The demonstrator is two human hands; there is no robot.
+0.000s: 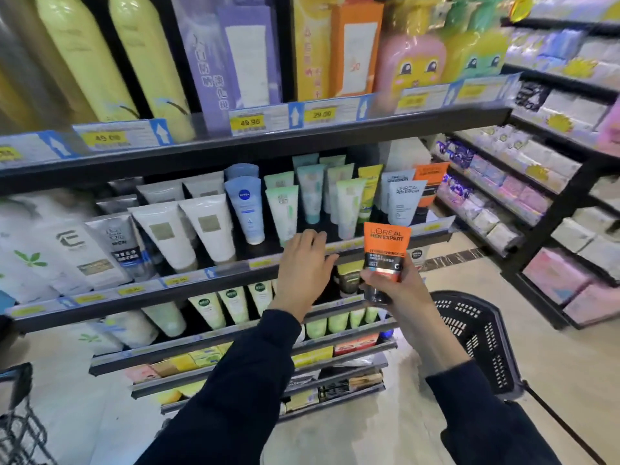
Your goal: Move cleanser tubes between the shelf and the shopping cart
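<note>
Store aisle seen from the head camera. At the far left edge, part of a wire cart (16, 417) stands on the floor. The shelf (188, 290) carries rows of upright tubes behind a price rail: white tubes (188, 229) at left, a blue tube (246, 209) at centre, green tubes (285, 209) beside it, then a grey tube (404, 203) and, behind it at the row's right end, an orange tube on the shelf (431, 182). The shelf above holds tall yellow bottles (84, 55) and boxes with yellow price tags below them.

Left hand (303, 266): reaching toward the shelf edge in front of the green tubes, fingers (312, 239) relaxed and slightly spread, holding nothing; whether the fingertips touch the rail cannot be told.

Right hand (394, 283): fingers wrapped round the dark lower end of an orange cleanser tube (385, 250), held upright, its flat sealed end uppermost, in the air just in front of the shelf's right end and below the grey tube.

At right, a black basket (479, 333) rests on the floor beneath the right forearm. Further right, a second rack (536, 250) holds pale wrapped packs.
</note>
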